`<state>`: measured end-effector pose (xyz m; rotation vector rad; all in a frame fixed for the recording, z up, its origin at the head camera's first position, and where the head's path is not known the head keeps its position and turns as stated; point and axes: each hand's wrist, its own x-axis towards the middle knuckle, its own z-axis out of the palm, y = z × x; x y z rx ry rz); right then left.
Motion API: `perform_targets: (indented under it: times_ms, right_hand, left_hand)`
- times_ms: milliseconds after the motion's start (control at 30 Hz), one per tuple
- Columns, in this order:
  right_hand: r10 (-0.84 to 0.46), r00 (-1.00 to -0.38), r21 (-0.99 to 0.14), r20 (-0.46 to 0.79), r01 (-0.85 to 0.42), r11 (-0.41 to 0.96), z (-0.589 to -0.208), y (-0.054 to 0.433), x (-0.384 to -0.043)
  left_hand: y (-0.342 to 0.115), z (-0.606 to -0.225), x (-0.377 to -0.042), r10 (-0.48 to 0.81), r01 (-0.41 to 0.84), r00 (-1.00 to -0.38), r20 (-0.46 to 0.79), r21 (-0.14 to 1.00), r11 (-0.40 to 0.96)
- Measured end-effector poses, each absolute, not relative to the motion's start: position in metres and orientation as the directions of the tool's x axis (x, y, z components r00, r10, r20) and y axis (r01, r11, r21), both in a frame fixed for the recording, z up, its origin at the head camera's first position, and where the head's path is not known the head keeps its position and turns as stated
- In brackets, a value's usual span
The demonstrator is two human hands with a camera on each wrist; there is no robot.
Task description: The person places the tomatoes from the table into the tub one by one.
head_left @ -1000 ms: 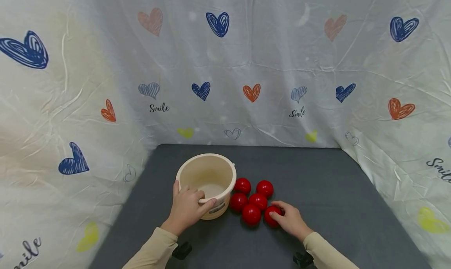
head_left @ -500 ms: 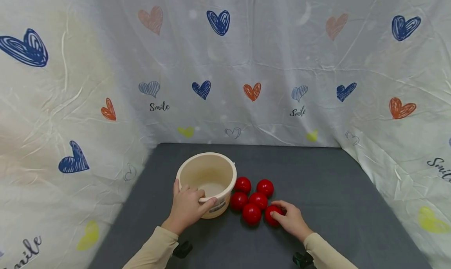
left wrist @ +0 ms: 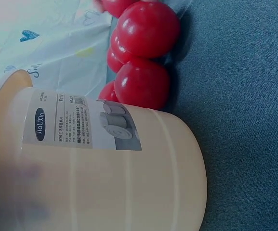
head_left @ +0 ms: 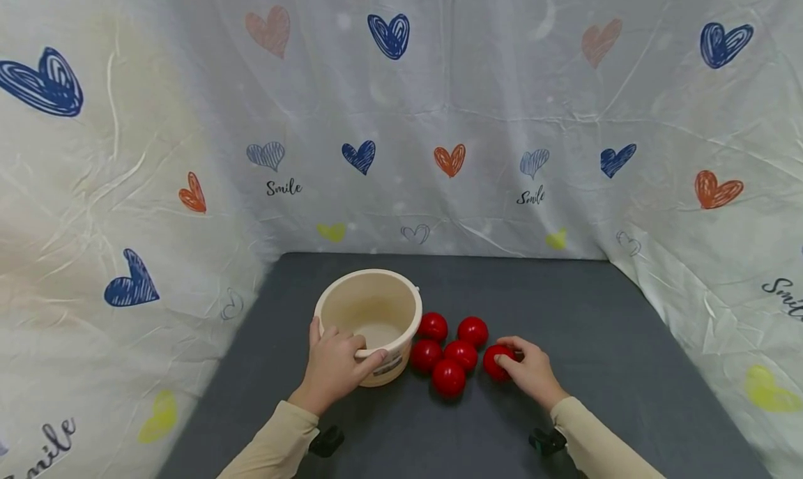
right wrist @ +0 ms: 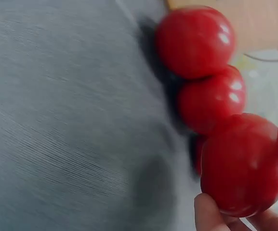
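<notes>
My left hand [head_left: 335, 367] grips the near rim of a cream plastic bucket [head_left: 392, 305], fingers over the inside and thumb outside. No contents show inside the bucket, which stands on the dark table. A printed label [left wrist: 81, 120] is stuck on its side in the left wrist view. With thumb and fingers, my right hand [head_left: 533, 374] holds a shiny red ball [right wrist: 244, 163], just right of the other balls. In the right wrist view this ball looks raised off the table. Several more red balls [head_left: 448, 378] lie clustered between the bucket and my right hand.
The dark grey tabletop [head_left: 596, 325] reaches back to a pale curtain [head_left: 502, 81] printed with hearts, which also hangs along both sides. A thin handle [right wrist: 266, 58] hangs by the bucket. A black wrist strap piece [head_left: 326, 441] sits under the left sleeve.
My right hand has moved the red ball a little to the right and away from me, apart from the cluster. The left hand and bucket have stayed in place.
</notes>
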<state>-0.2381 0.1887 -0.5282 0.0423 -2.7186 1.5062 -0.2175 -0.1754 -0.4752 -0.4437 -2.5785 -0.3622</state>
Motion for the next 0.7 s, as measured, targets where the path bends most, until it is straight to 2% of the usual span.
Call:
perform_targets:
  times_ms: [367, 700]
  right_hand:
    - [-0.03, -0.994, -0.843, 0.108, -0.108, 0.526, -0.468, 0.198, -0.269]
    - [-0.079, -0.982, -0.856, 0.169, -0.186, 0.482, -0.409, 0.175, -0.298]
  left_hand:
    - [-0.176, -0.477, -0.219, 0.241, 0.378, -0.822, 0.517, 0.177, 0.909]
    - [-0.175, -0.478, -0.219, 0.235, 0.389, -0.811, 0.537, 0.194, 0.901]
